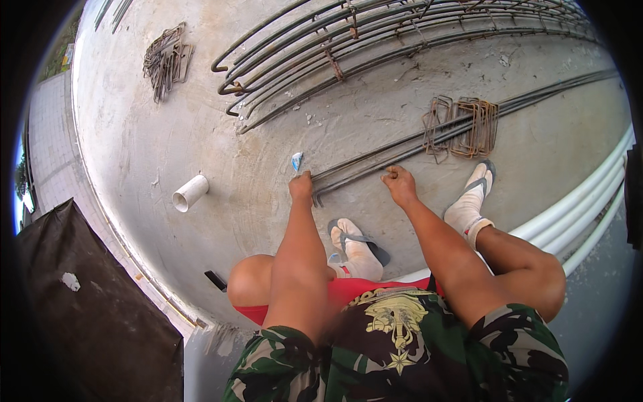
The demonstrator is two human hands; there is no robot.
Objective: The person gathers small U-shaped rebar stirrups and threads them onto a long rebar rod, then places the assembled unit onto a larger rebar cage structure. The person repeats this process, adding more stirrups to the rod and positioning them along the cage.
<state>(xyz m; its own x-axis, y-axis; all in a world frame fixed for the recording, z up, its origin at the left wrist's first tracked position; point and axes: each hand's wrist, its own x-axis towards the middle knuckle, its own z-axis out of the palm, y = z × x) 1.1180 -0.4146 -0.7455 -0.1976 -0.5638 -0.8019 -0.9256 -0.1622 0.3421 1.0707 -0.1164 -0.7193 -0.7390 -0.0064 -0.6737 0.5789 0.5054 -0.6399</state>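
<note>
The long steel bars (429,137) lay on the concrete floor (201,134), their near ends under the left hand (301,185), whose grip was curled down onto the bar tips. Farther along the bars, the right hand (400,184) rested in a loose fist, touching them, short of the rusty square stirrups (463,127) threaded on the bars.

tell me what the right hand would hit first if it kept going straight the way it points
Probably the rusty stirrups threaded on the long rebars. The right hand rests on those bars, pointing up along them; depth is uncertain.
</note>
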